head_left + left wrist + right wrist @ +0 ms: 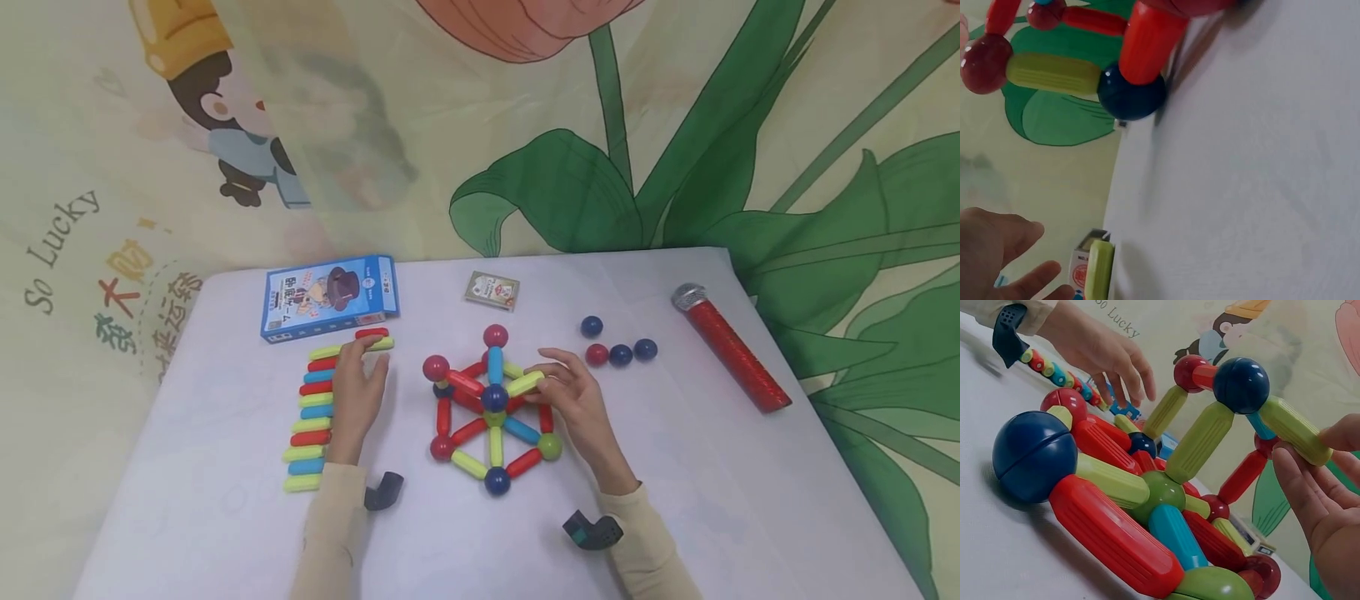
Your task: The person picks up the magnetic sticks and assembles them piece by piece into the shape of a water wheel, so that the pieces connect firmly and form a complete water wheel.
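Note:
A frame built of colored magnetic rods and balls stands mid-table, with a green ball at its center. My right hand pinches the outer end of a yellow-green rod between thumb and fingers. The rod's other end meets the blue ball at the top of the frame. My left hand hovers by a row of rods, its fingers loose and holding nothing. Near its fingertips in the left wrist view lies a yellow-green rod.
Behind the row lies a blue picture box. A small card box sits at the back middle. Several loose balls, blue and red, rest right of the frame. Farther right lies a red microphone. A printed cloth hangs behind the table.

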Demonstrator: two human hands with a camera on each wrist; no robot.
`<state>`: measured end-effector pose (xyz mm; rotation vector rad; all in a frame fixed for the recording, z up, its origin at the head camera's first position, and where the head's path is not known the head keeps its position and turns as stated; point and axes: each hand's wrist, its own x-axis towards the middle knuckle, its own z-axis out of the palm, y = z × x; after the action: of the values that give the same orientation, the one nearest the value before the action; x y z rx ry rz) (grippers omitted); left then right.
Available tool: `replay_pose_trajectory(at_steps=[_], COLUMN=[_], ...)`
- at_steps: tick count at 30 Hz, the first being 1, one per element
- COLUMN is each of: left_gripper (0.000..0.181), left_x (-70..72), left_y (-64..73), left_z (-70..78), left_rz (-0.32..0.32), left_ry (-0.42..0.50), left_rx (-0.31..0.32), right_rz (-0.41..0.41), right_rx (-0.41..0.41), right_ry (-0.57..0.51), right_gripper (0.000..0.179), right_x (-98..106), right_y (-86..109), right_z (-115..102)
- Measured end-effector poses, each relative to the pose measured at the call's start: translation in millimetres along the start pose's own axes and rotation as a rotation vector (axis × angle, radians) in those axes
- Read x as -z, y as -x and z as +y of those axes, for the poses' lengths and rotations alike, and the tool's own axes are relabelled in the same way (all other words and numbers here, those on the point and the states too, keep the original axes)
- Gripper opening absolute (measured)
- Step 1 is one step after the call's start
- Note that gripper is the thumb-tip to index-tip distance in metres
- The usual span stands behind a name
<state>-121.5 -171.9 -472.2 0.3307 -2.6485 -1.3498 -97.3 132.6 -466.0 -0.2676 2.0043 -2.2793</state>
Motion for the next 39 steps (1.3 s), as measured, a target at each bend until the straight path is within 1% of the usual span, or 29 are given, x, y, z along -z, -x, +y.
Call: replay_pose_trajectory(at_steps=[3, 7, 9, 12, 16, 20, 23, 25, 26, 28, 29, 31, 33, 35, 36, 38, 39], left_gripper=[0.040, 0.041, 0.042, 0.043, 0.043, 0.043, 0.045, 0.045, 0.045, 0.045, 0.045, 0.045, 0.045, 0.045, 0.045, 0.044, 0.044], left_x=[-2.1, -3.6, -3.4, -3.5, -3.2, -1.2, -0.1, -0.1, -0.1, -0.1, 0.3, 1.6, 3.0, 4.2, 3.8, 0.4, -2.5], left_y=[-5.1, -10.4, -11.7, -13.5, -17.7, -22.5, -25.2, -26.2, -25.7, -22.2, -19.0, -9.9, 2.0, 16.2, 23.5, 38.2, 45.1], left_z=[-2.5, -4.3, -4.2, -5.3, -8.2, -9.7, -11.0, -12.5, -13.0, -12.6, -10.2, -0.2, 15.1, 35.7, 45.5, 63.8, 72.6], left_rz=[-0.013, -0.047, -0.055, -0.050, -0.024, -0.031, -0.064, -0.084, -0.098, -0.121, -0.124, -0.106, -0.065, -0.021, -0.011, -0.027, -0.050], left_ry=[-0.061, -0.162, -0.204, -0.253, -0.324, -0.406, -0.453, -0.456, -0.436, -0.356, -0.302, -0.173, -0.036, 0.081, 0.135, 0.226, 0.259], left_rx=[-0.014, -0.014, -0.015, -0.026, -0.084, -0.144, -0.151, -0.143, -0.136, -0.130, -0.132, -0.165, -0.236, -0.325, -0.375, -0.471, -0.514], right_rz=[-0.003, 0.014, 0.036, 0.081, 0.126, 0.147, 0.157, 0.162, 0.164, 0.165, 0.163, 0.160, 0.161, 0.167, 0.166, 0.147, 0.130], right_rx=[-0.008, -0.005, -0.009, -0.024, -0.044, -0.047, -0.047, -0.048, -0.048, -0.035, -0.021, 0.030, 0.111, 0.210, 0.263, 0.352, 0.387], right_ry=[0.008, 0.025, 0.027, 0.038, 0.042, 0.042, 0.048, 0.055, 0.056, 0.069, 0.078, 0.107, 0.132, 0.158, 0.164, 0.150, 0.143], right_gripper=[0.046, 0.045, 0.045, 0.044, 0.042, 0.042, 0.042, 0.041, 0.041, 0.040, 0.039, 0.035, 0.032, 0.030, 0.029, 0.030, 0.030], right_x=[-0.7, 1.0, 3.4, 8.6, 15.7, 20.1, 21.4, 21.5, 21.4, 20.7, 20.3, 18.4, 14.3, 7.2, 2.4, -9.3, -15.5], right_y=[0.6, 1.8, 2.7, 4.6, 8.0, 10.9, 12.1, 12.5, 12.5, 12.7, 12.7, 12.5, 12.4, 12.2, 12.2, 12.2, 12.2], right_z=[0.1, 1.3, 2.4, 4.6, 7.8, 9.8, 10.3, 10.1, 9.9, 8.4, 7.3, 2.9, -5.2, -16.7, -23.1, -35.7, -40.9])
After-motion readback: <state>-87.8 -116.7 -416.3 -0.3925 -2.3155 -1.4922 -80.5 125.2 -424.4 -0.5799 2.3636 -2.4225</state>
